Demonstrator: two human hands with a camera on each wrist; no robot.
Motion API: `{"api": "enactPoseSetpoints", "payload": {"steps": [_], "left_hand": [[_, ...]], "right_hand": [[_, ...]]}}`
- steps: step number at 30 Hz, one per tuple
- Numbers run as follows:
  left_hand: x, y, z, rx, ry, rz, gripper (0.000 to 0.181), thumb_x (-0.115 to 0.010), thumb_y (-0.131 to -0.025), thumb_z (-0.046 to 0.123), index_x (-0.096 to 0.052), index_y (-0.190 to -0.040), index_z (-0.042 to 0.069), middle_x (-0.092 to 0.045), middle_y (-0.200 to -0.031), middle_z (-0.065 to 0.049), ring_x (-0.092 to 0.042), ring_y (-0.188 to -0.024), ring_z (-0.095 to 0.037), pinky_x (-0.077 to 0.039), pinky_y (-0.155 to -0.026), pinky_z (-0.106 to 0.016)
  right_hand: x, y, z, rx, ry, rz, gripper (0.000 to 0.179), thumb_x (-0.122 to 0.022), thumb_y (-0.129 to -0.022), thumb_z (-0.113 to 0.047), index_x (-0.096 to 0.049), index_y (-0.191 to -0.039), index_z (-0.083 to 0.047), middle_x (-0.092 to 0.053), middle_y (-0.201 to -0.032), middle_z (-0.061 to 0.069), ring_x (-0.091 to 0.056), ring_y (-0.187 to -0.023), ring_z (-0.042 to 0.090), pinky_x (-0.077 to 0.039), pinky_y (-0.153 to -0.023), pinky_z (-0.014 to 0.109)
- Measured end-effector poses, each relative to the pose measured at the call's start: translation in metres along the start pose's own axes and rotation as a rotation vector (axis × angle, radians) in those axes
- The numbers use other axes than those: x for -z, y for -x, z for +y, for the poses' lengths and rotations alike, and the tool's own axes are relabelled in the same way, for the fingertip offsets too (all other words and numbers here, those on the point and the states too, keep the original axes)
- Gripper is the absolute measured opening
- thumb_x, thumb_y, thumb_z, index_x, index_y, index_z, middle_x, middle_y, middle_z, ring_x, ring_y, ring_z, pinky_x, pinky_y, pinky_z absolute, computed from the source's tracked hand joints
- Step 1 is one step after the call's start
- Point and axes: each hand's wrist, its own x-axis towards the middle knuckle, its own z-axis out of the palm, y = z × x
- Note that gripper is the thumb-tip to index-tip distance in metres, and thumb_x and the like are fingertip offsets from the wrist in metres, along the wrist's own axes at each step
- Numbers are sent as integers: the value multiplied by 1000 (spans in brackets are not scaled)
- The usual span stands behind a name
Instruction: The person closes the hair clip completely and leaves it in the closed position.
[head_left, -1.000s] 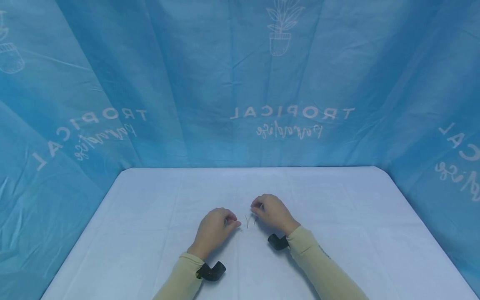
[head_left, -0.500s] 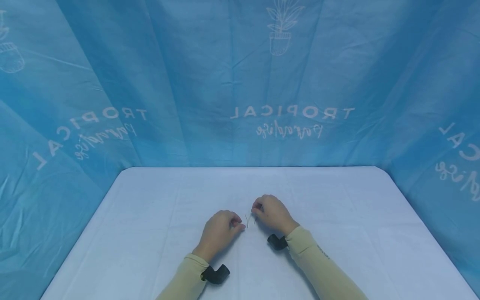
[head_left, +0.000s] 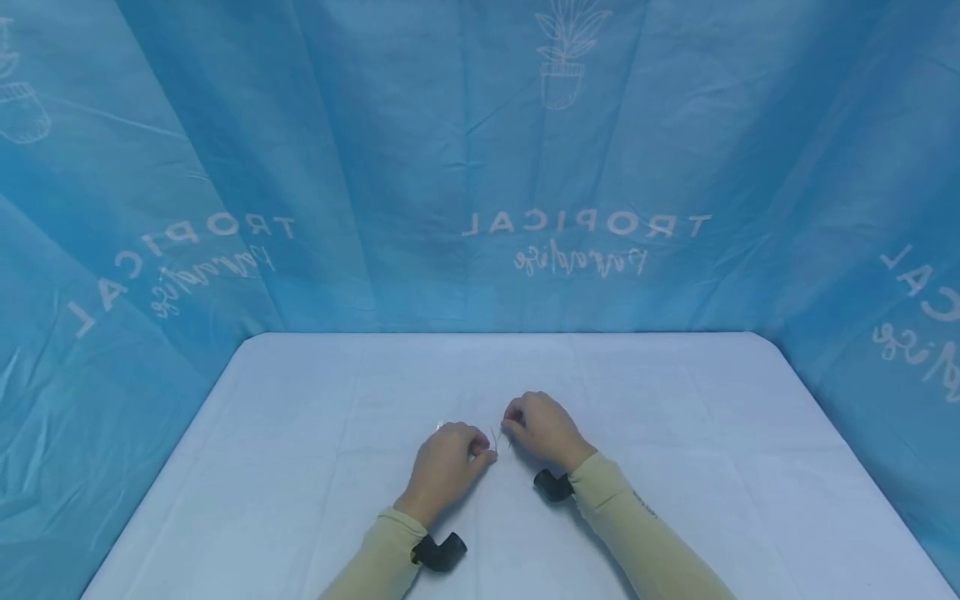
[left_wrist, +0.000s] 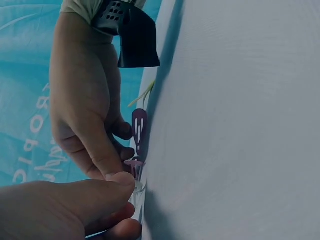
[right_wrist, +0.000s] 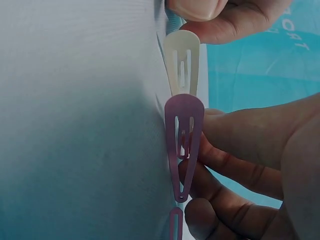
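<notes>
A purple snap hair clip (right_wrist: 184,125) and a cream snap hair clip (right_wrist: 182,60) stand end to end in the right wrist view, the purple one overlapping the cream one's lower end. My right hand (head_left: 546,429) pinches the purple clip from the side, thumb along its edge and a finger behind its slots. The left hand (head_left: 446,467) is at the cream clip's far end, thumb and finger brought together there. In the left wrist view, the thumb (left_wrist: 122,180) partly hides this pale end. From above, the clips show only as thin lines.
Part of another pink clip (right_wrist: 175,224) shows below. A yellow-green thin piece (left_wrist: 144,95) is beyond the purple clip. A small shiny bit (head_left: 440,426) lies behind the left hand on the white table (head_left: 675,467). Blue printed curtains (head_left: 405,167) surround the table's back and sides.
The left hand has moved right and slightly nearer, up to the clips. My right hand stays nearly still. A small shiny bit now shows behind the left hand.
</notes>
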Motion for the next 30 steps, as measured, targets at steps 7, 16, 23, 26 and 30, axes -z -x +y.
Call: {"api": "enactPoseSetpoints", "payload": {"steps": [7,16,23,26,30], "left_hand": [[-3,0,2,-2,-28,6,17,-81,-85,28,-75,-88,13,-60,-74,8,-53,-69,-7,-46,-61,-24],[-7,0,3,-11,-48,20,14,-81,-85,26,-75,-86,14,-58,-72,9,-50,-67,-6,-44,-59,-23],[-7,0,3,-23,-50,31,13,-81,-85,24,-74,-84,14,-56,-71,9,-49,-67,-6,-44,-60,-23],[-7,-1,2,-20,-51,30,13,-82,-84,24,-74,-84,14,-56,-71,10,-49,-67,-6,-43,-59,-23],[-7,-1,2,-23,-53,38,13,-82,-84,24,-74,-84,14,-57,-72,9,-50,-67,-6,-44,-60,-23]], "right_hand": [[-2,0,0,-18,7,5,9,-73,-92,-17,-74,-90,-9,-65,-83,-1,-60,-84,21,-51,-81,40],[-2,2,-3,16,22,23,8,-74,-91,-16,-74,-89,-8,-63,-80,-1,-58,-80,18,-51,-78,38],[-3,2,-6,28,-4,38,8,-73,-91,-15,-75,-89,-8,-65,-81,0,-60,-81,19,-51,-79,39],[-4,1,-6,33,-20,38,8,-73,-91,-15,-75,-90,-8,-66,-82,0,-60,-82,19,-51,-79,40],[-4,1,-6,30,-38,36,8,-72,-92,-15,-75,-92,-7,-66,-82,-1,-60,-82,19,-51,-80,40]]}}
